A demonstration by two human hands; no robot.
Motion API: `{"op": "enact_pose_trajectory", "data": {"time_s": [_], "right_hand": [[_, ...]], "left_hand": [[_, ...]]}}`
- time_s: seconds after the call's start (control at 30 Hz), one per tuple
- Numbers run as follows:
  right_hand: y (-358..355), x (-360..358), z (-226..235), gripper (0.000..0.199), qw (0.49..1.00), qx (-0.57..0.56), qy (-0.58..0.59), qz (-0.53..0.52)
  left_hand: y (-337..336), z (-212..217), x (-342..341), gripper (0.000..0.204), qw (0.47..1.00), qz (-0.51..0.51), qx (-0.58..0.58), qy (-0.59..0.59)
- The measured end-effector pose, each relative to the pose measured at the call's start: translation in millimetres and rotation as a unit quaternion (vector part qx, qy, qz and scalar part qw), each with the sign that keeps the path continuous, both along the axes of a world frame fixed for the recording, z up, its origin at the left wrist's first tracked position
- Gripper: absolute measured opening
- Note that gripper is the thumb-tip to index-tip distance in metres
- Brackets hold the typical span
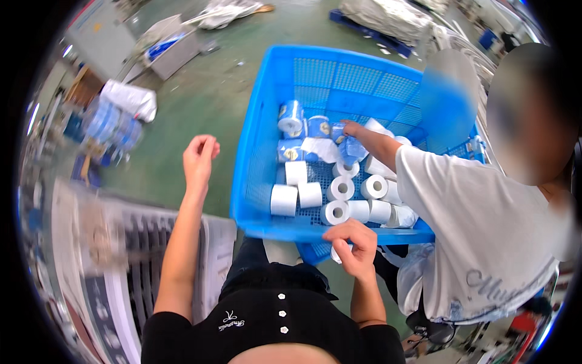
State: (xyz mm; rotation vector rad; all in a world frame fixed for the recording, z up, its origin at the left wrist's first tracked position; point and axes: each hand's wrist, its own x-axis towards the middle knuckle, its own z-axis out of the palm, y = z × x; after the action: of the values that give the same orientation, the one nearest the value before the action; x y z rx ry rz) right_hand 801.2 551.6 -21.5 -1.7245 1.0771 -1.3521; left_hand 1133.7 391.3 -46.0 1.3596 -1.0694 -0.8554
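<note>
A large blue plastic basket [251, 139] stands before me, holding white toilet paper rolls [284, 200] in its near part. Blue-wrapped rolls [291, 115] lie toward its far left. My left hand [200, 159] is raised outside the basket's left wall, fingers curled closed, with nothing visible in it. Over the near rim is my right hand [354, 246], its fingers bent and closed. A small white thing [336, 255] shows beside its thumb; what it is stays unclear. A co-worker's hand [351, 128] reaches among the wrapped rolls and a crumpled blue wrapper [351, 149].
The co-worker in a pale shirt [461, 230] leans in close on my right. A slatted grey machine [148, 249] stands at my left. Farther off are a grey bin [176, 57], wrapped blue packs [112, 124] and a covered blue pallet [370, 33].
</note>
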Motion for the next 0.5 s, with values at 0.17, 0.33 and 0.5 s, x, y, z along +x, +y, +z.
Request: {"op": "enact_pose_trajectory", "data": {"time_s": [0.17, 0.33, 0.5], "right_hand": [[-38.7, 59.1, -13.2, 0.016, 0.915, 0.086, 0.323, -0.225], [-39.9, 70.1, -11.7, 0.022, 0.833, 0.181, 0.372, -0.369], [-53.6, 77.5, -22.5, 0.030, 0.806, 0.232, 0.422, -0.344]], "left_hand": [[-157.0, 6.9, -47.9, 0.012, 0.959, -0.225, -0.078, -0.153], [-248.4, -12.9, -131.1, 0.022, 0.693, -0.549, -0.161, -0.438], [-280.4, -94.8, -189.6, 0.049, 0.246, -0.667, -0.200, -0.674]]}}
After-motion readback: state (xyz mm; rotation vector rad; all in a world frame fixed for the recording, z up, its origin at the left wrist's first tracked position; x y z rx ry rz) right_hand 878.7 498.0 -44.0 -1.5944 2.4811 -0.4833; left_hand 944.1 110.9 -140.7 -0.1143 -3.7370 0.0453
